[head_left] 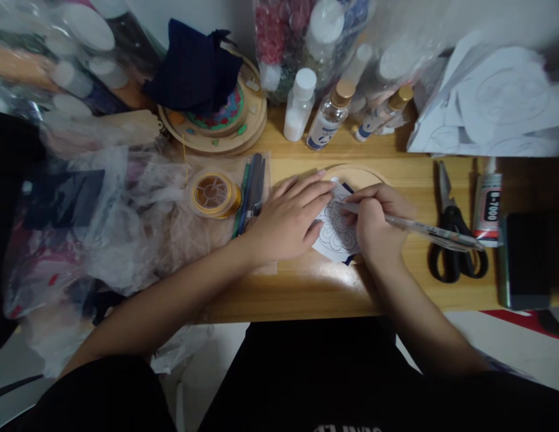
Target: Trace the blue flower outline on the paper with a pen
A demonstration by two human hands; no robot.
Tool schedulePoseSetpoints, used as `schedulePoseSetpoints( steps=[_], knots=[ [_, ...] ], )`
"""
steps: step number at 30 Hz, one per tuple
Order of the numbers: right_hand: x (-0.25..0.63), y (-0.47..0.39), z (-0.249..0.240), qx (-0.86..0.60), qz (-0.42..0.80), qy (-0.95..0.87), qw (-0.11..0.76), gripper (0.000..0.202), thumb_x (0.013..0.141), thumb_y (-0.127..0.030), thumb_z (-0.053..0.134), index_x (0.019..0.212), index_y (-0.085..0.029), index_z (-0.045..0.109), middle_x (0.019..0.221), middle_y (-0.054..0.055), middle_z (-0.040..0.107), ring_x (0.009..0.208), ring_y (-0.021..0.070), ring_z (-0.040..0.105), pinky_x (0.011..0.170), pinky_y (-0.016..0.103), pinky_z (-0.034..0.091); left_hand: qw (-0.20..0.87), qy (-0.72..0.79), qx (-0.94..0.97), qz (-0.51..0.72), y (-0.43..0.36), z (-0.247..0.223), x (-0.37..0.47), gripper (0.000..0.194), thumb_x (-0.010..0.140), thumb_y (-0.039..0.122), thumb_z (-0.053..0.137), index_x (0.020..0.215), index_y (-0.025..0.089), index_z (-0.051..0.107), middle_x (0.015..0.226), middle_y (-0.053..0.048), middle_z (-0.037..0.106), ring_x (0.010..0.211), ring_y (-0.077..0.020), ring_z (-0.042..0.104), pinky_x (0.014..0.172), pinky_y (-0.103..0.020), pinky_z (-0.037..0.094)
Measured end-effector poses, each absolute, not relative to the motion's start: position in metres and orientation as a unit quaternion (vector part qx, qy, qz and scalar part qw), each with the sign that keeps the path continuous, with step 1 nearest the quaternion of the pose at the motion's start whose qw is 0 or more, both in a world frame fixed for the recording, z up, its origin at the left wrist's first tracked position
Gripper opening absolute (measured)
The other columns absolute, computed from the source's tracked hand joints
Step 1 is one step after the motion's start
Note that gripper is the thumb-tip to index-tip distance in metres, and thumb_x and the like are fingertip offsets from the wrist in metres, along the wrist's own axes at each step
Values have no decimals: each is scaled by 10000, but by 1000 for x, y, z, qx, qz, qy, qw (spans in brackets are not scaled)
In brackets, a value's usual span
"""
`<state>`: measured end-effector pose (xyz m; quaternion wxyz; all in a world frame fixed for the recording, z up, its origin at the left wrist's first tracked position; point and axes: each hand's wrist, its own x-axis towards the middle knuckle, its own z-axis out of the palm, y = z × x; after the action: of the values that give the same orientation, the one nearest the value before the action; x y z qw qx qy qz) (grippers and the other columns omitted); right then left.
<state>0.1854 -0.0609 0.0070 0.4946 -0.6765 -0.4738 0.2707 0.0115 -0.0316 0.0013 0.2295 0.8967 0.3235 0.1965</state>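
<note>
A white paper [337,227] printed with a flower line drawing lies on a round wooden board [360,175]. Dark blue fabric [348,260] peeks out from under the paper's edges. My left hand [293,219] rests flat on the paper's left side, fingers stretched out. In my right hand [379,225] is a clear-barrelled pen [435,233], gripped near its tip, which meets the drawing. The pen's back end points right, towards the scissors. My fingers partly hide the tip and the paper's right edge.
Black-handled scissors [454,234], a glue tube [487,207] and a phone [526,261] lie to the right. Bottles [326,117] stand behind, beside stacked papers [490,102]. Leftward are a spool of golden thread [215,195], several pens [252,192] and plastic bags [139,222].
</note>
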Motion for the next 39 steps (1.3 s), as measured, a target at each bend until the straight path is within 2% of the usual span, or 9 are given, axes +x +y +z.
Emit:
schedulePoseSetpoints(
  steps=[7, 14, 23, 31, 39],
  knots=[
    [186, -61, 7, -674, 269, -497, 476, 192, 709, -152, 515, 630, -226, 674, 556, -27, 642, 530, 139, 595, 572, 278, 498, 233, 327, 897, 183, -31, 1, 11, 438, 933, 150, 564, 1366, 84, 587, 1531, -148, 550, 1513, -311, 407, 1234, -516, 338],
    [185, -61, 6, -679, 265, -472, 496, 197, 701, -163, 497, 624, -229, 666, 558, -25, 646, 472, 120, 552, 498, 262, 449, 232, 326, 896, 193, -31, 2, 11, 418, 926, 143, 571, 1339, 90, 607, 1513, -145, 569, 1507, -306, 418, 1228, -508, 345],
    [187, -61, 9, -693, 263, -445, 503, 176, 689, -185, 510, 621, -227, 667, 543, -18, 641, 478, 127, 548, 510, 275, 462, 232, 328, 896, 190, -32, 2, 11, 428, 925, 143, 575, 1348, 89, 605, 1515, -144, 568, 1506, -306, 418, 1225, -512, 347],
    [188, -61, 7, -685, 279, -477, 475, 172, 716, -188, 524, 646, -216, 679, 582, -22, 657, 562, 135, 616, 589, 274, 504, 240, 330, 894, 187, -32, 0, 12, 443, 918, 143, 577, 1360, 113, 588, 1525, -142, 559, 1518, -301, 403, 1230, -528, 344],
    [189, -60, 5, -690, 284, -484, 457, 169, 726, -219, 535, 657, -209, 688, 598, -14, 662, 605, 154, 636, 602, 293, 510, 239, 329, 895, 185, -31, 0, 11, 459, 915, 136, 571, 1371, 92, 581, 1528, -148, 554, 1514, -306, 408, 1231, -527, 346]
  ],
)
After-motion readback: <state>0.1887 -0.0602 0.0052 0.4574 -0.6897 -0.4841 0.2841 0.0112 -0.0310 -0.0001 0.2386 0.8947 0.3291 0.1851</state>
